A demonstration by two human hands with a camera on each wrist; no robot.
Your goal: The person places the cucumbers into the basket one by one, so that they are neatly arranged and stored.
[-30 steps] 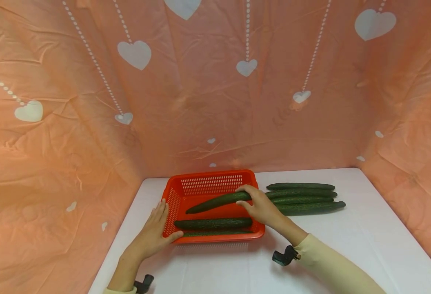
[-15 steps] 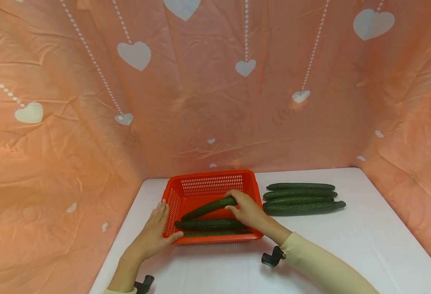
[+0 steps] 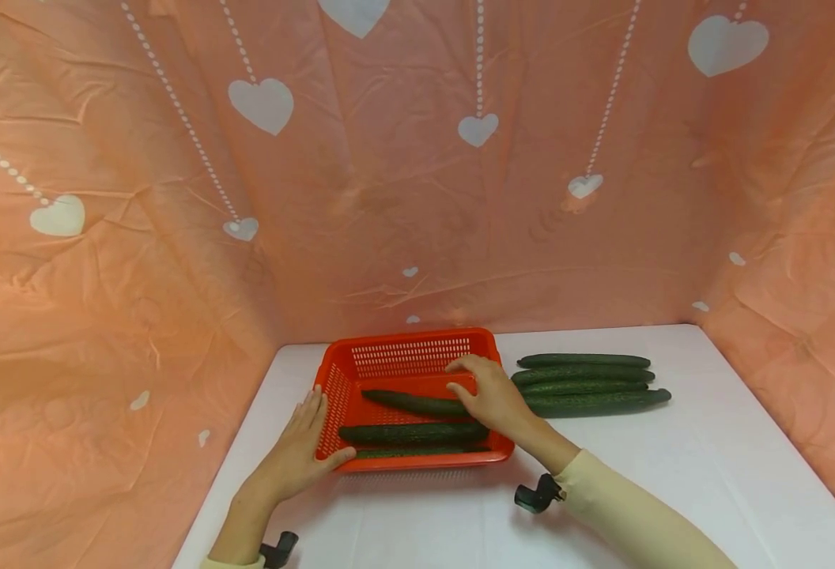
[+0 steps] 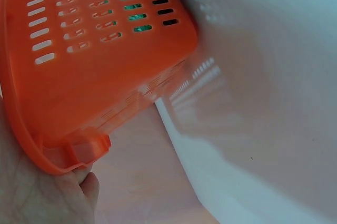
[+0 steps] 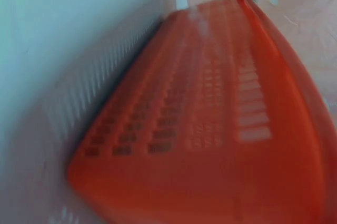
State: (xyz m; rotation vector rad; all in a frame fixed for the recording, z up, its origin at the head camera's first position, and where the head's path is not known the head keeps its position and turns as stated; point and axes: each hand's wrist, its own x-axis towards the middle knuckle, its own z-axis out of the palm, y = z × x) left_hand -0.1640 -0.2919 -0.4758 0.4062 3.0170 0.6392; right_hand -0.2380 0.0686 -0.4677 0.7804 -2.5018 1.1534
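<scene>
In the head view, a red plastic basket [image 3: 406,337] with slotted walls stands on the white table. A cucumber [image 3: 406,401] lies inside it, slightly slanted, its right end hidden behind my right hand [image 3: 494,397]. That hand hovers over the basket's right side, thumb and fingers spread apart, with nothing held. Closer to the front wall lies another cucumber [image 3: 410,433], and a third cucumber [image 3: 421,453] shows partly behind the front rim. My left hand [image 3: 292,458] rests on the left rim with straight fingers; the left wrist view shows this hand [image 4: 42,197] against the basket's edge.
Right of the basket, several cucumbers [image 3: 581,387] lie side by side on the white table [image 3: 638,474]. Orange sheeting with white hearts [image 3: 389,197] rises behind and at both sides. The right wrist view shows the basket's outer wall [image 5: 210,182].
My right hand lowered a cucumber into the basket, moving left and then let go. It has since drawn up and right, while the cucumber lies behind the others. My left hand stays put.
</scene>
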